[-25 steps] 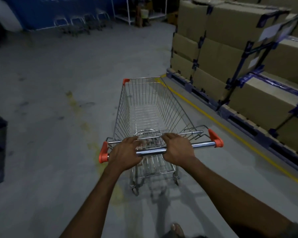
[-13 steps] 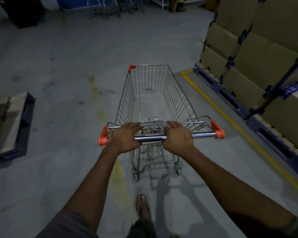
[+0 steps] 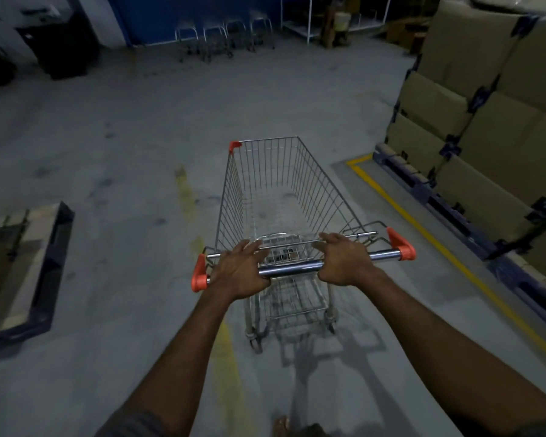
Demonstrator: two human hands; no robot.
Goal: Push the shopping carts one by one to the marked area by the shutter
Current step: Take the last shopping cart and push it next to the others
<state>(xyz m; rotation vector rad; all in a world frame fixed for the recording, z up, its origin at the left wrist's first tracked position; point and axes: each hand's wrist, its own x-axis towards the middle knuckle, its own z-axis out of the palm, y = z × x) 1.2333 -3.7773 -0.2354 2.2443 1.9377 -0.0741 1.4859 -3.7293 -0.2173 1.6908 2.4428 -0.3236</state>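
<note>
A: Where's the cart [image 3: 284, 197]?

B: Centre of the frame, empty, nose pointing to the upper middle. It's on open floor, with the pallet [image 3: 44, 263] at the left edge and the boxes [image 3: 486, 105] stacked on the right.

A: And the 2 hands?

B: Both are on the bar [image 3: 293, 267]. The left hand [image 3: 238, 272] is near the left orange cap, fingers draped over the top and thumb hooked under. The right hand [image 3: 344, 263] is right of centre, fingers curled over and thumb under. Each grips the bar and nothing else.

A: So this is the push across?

B: Likely. A row of parked carts [image 3: 221, 36] stands at the upper middle against a blue wall [image 3: 202, 14]. I'd guess that's the goal, but I can't tell if it's the shutter, and no marking shows there.

A: How do I do it well?

B: Push evenly with both hands so the nose runs straight. The right hand sits a little nearer centre than the left, so sliding it outward should steer better.

A: Hazards?

B: The yellow line [image 3: 423, 234] on the right is near the cart. Steer left of it, clear of the boxes' base, then slow before the parked carts.
</note>
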